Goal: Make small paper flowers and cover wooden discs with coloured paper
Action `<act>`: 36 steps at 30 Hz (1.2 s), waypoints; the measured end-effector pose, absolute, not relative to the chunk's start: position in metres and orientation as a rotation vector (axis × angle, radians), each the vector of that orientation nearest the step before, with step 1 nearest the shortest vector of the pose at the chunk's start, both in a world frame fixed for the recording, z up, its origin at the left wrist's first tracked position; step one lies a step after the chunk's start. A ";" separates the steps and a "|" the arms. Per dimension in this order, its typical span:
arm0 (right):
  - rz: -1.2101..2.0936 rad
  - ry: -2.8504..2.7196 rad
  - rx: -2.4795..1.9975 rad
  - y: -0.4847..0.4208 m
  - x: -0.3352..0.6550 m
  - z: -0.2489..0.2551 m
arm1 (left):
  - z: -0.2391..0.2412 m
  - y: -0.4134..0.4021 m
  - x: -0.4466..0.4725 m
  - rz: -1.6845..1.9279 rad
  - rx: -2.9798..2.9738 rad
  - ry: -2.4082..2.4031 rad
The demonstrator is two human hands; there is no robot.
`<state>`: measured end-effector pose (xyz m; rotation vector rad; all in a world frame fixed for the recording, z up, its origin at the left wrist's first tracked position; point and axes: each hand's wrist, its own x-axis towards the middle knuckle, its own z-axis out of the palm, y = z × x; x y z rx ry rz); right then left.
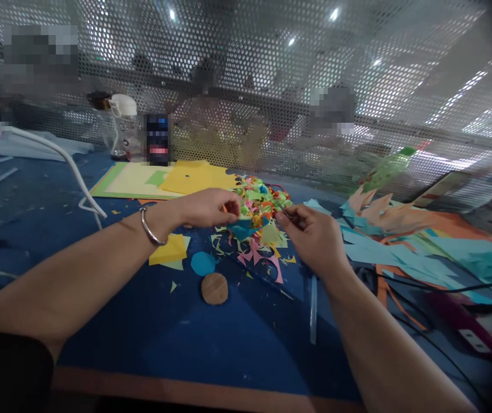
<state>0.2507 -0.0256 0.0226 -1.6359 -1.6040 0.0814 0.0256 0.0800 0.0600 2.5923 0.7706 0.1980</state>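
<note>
My left hand [215,207], a silver bangle on its wrist, reaches to the near left side of a heap of cut paper scraps [254,198]. Its fingers are curled with the tips close together, right by a blue paper piece [243,229]; whether they pinch it I cannot tell. On the heap's right side, my right hand [310,232] is closed on a thin dark tool [281,207] that points toward the scraps; its exact kind is unclear. Nearer me lie a blue paper disc [203,263] and a round wooden disc [214,288].
Yellow sheets [198,176] and a yellow square [169,250] lie left of the heap. Blue strips [396,252], cables and a purple device [465,327] are at right. A white curved stand [62,154], bottles [125,123] and phone [158,137] stand before the perforated screen [246,46].
</note>
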 end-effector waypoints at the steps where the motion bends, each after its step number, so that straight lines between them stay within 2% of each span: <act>1: 0.083 -1.603 -1.639 -0.025 0.251 0.022 | 0.061 0.074 0.028 0.190 2.611 0.785; 4: 0.075 -1.603 -1.642 -0.026 0.252 0.023 | 0.063 0.064 0.029 0.105 2.792 0.895; 8: 0.064 -1.613 -1.650 -0.028 0.253 0.025 | 0.067 0.060 0.022 -0.333 2.764 0.903; 10: 0.072 -1.611 -1.658 -0.029 0.252 0.026 | 0.067 0.059 0.020 -0.414 2.730 0.877; 15: 0.068 -1.621 -1.667 -0.031 0.249 0.030 | 0.062 0.060 0.026 -0.203 2.707 0.600; 19: 0.029 -1.623 -1.681 -0.031 0.249 0.030 | 0.063 0.059 0.030 -0.009 2.768 0.591; 30: 0.159 -1.826 -1.735 -0.029 0.249 0.027 | 0.037 0.033 0.050 -0.179 2.784 0.422; 36: 0.217 -1.957 -1.855 -0.029 0.251 0.026 | 0.036 0.032 0.048 -0.051 2.755 0.465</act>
